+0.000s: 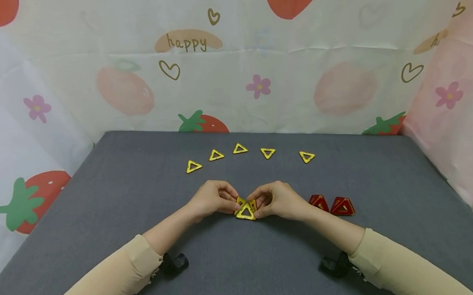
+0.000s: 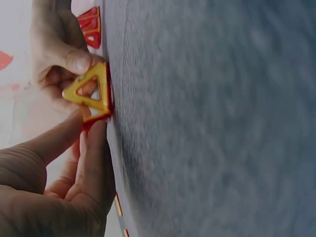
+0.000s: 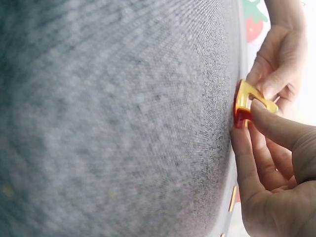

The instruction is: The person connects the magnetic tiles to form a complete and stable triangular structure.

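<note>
A small pyramid of yellow triangular tiles [image 1: 245,218] with open centres stands mid-table between the two hands. From the left, my left hand [image 1: 212,198] pinches it between thumb and fingers. My right hand [image 1: 279,201] pinches the opposite side the same way. In the left wrist view, the near yellow tile [image 2: 103,88] leans with its point inward, and red shows along the bottom edge. The right wrist view shows both thumbs against the yellow pyramid [image 3: 242,98], with red at its base. Fingers cover parts of the side tiles.
Just right of my right hand sit two red pyramids [image 1: 343,209], one partly behind the wrist. Several loose yellow triangle tiles [image 1: 240,152] lie in an arc farther back on the grey table [image 1: 143,186]. A printed cloth [image 1: 234,86] hangs behind and at both sides.
</note>
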The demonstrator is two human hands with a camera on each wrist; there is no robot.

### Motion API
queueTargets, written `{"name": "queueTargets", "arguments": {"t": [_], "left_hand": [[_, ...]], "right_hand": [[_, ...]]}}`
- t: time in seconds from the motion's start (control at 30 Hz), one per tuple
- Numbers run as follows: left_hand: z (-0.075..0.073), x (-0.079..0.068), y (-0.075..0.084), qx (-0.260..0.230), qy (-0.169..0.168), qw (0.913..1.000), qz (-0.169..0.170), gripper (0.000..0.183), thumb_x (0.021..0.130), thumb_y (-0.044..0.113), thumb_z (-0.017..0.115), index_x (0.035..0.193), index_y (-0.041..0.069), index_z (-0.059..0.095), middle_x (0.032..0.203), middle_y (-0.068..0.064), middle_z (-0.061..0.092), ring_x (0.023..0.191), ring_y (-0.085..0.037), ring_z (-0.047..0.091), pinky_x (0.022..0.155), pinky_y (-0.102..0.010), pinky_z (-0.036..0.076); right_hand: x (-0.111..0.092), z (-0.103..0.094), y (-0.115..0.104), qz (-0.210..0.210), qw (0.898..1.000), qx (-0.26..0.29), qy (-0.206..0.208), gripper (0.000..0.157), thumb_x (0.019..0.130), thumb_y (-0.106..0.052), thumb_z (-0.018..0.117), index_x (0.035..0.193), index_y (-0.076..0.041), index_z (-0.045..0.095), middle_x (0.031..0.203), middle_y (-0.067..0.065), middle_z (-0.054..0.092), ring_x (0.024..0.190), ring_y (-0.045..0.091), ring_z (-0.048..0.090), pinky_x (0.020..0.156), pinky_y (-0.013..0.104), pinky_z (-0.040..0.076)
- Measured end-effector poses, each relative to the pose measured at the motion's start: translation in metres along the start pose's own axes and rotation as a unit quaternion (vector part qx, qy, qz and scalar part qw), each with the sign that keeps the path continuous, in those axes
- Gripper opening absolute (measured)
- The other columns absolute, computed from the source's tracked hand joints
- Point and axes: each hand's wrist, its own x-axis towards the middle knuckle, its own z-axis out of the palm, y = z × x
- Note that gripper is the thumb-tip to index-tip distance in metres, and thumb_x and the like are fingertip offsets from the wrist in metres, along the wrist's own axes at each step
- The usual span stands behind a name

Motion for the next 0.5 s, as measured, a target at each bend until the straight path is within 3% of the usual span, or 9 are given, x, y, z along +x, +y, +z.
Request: {"name": "queueTargets", "arguments": {"t": [0.23,0.5], "left_hand": [[0.0045,0.0,-0.0015,0.028,-0.007,0.9995,0.01,0.022,0.083,0.004,0.076,0.102,-0.004,0.068,0.086,-0.01,0.072,0.071,-0.009,0.068,0.072,-0.03,0.061],[0.0057,-0.0021,-0.0003,0.041,-0.018,0.999,0.009,0.023,0.083,0.005,0.077,0.102,-0.005,0.069,0.092,-0.012,0.072,0.072,-0.008,0.068,0.074,-0.03,0.061]], "right_hand": [[-0.0003,-0.0003,0.0001,-0.007,1.0,-0.001,0.002,0.035,0.077,-0.01,0.083,0.111,-0.012,0.074,0.091,0.006,0.075,0.079,0.009,0.068,0.069,0.022,0.056],[-0.001,-0.0003,-0.0009,-0.007,1.0,-0.001,0.001,0.035,0.078,-0.01,0.083,0.111,-0.014,0.075,0.107,0.006,0.076,0.09,0.011,0.072,0.073,0.021,0.057]]}}
